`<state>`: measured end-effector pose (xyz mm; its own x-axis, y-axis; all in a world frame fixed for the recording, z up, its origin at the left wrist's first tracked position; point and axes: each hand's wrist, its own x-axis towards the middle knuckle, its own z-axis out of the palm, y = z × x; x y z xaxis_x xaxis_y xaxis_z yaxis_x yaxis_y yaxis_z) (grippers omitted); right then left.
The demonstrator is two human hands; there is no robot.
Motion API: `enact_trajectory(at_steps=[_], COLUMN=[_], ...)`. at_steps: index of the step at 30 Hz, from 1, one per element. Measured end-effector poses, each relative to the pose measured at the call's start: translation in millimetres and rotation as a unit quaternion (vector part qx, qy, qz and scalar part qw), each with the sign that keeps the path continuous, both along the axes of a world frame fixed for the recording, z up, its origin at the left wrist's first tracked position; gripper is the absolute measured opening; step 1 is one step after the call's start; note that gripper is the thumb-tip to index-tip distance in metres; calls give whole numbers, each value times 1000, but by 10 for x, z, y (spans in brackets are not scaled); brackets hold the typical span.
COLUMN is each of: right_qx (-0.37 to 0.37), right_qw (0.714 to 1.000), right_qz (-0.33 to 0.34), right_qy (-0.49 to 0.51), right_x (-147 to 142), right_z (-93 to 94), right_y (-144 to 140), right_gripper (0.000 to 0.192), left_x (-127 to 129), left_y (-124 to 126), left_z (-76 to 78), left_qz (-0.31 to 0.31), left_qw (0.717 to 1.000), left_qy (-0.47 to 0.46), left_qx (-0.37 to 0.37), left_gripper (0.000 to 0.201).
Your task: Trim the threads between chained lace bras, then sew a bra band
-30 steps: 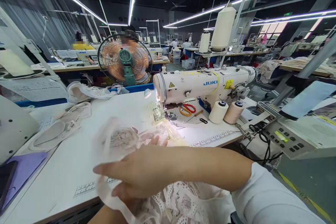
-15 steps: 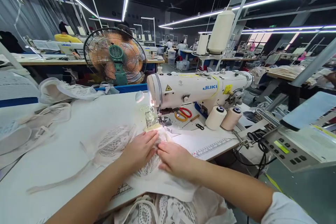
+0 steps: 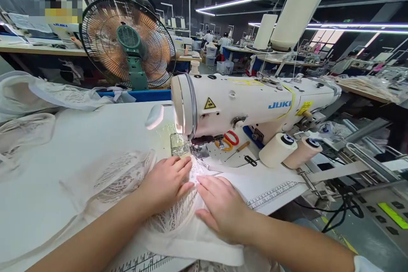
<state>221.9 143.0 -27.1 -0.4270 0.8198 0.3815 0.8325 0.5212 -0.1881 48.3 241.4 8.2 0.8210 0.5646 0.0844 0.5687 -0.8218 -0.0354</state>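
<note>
— Where is the piece she's working on?

— The lace piece (image 3: pixel 172 216) lies flat on the white table (image 3: pixel 79 136), with its far tip tucked up at the presser foot (image 3: pixel 198 151) of the sewing machine (image 3: pixel 248 104). Both hands rest on top of it, on the near side of the needle.

— Gripping it?

— No, neither hand closes on anything. The left hand (image 3: pixel 165 182) lies palm down, fingers spread and pointing far and right toward the foot. The right hand (image 3: pixel 223 206) lies flat beside it, fingers pointing left, the two almost touching at the fingertips.

— Which is nearer the needle?

— The left one; its fingertips sit just short of the foot. The fabric runs from the near edge of the table away toward the machine, so its length lines up with the feed.

— What else do you count?

— One fan (image 3: pixel 127 44) at the far left, two thread cones lying (image 3: pixel 288 149) on the machine bed, two tall cones (image 3: pixel 298 8) up on the stand, one pair of scissors (image 3: pixel 230 139) with red and orange handles under the machine arm, and a loose heap of fabric (image 3: pixel 41 97) at the far left
</note>
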Motion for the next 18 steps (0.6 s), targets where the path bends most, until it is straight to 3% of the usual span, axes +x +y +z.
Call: enact_trajectory(at_steps=[6, 12, 18], right_qx=[37, -9, -33], right_qw=[998, 999, 999], right_qz=[43, 22, 31], right_qy=[34, 27, -11], right_x=[40, 76, 133], right_z=[-2, 10, 88], right_y=[42, 61, 81], right_gripper=[39, 40, 40], left_x=[74, 118, 157], left_y=[100, 110, 55], left_z=[-33, -23, -64], left_qz=[-20, -19, -19], left_qw=[999, 999, 996], left_qy=[-15, -18, -39], left_qx=[34, 29, 73], left_gripper=[43, 39, 38])
